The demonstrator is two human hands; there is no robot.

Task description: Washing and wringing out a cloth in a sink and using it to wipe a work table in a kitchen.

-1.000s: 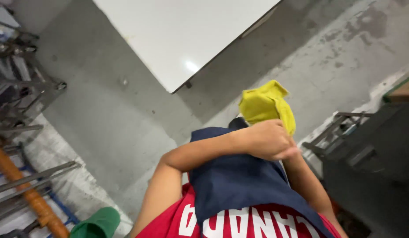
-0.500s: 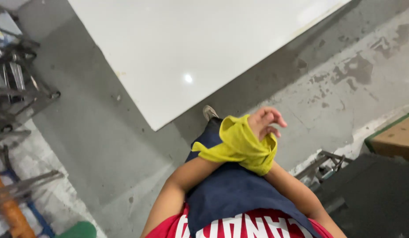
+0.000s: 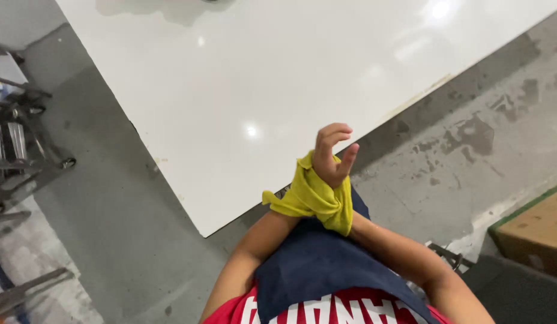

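Yellow cloth (image 3: 311,198) sits just below the middle of the frame, bunched and draped over my crossed forearms, right at the near edge of the worktop (image 3: 242,90). It hasn't touched the worktop; the white surface shows no wet streaks or wipe marks that I can make out, so if wiping is the job, I'd say it's barely begun and pretty much all of it is left.

One hand (image 3: 332,155) pokes up above the cloth, fingers loosely curled and half open, gripping nothing. With my arms crossed, I honestly can't tell whether that's my left or right. The other hand is buried under the cloth, so I can't tell whether it's open or clutching the fabric.

Textures: the cloth looks soft and thin, crumpled into folds, mustard-yellow. The worktop is a smooth glossy white slab with sharp corners, throwing back ceiling light spots. Below it the concrete floor (image 3: 470,132) is grey, rough and blotchy with stains. Metal racks (image 3: 20,156) sit at the left edge, a brown cardboard box (image 3: 530,234) lower right.
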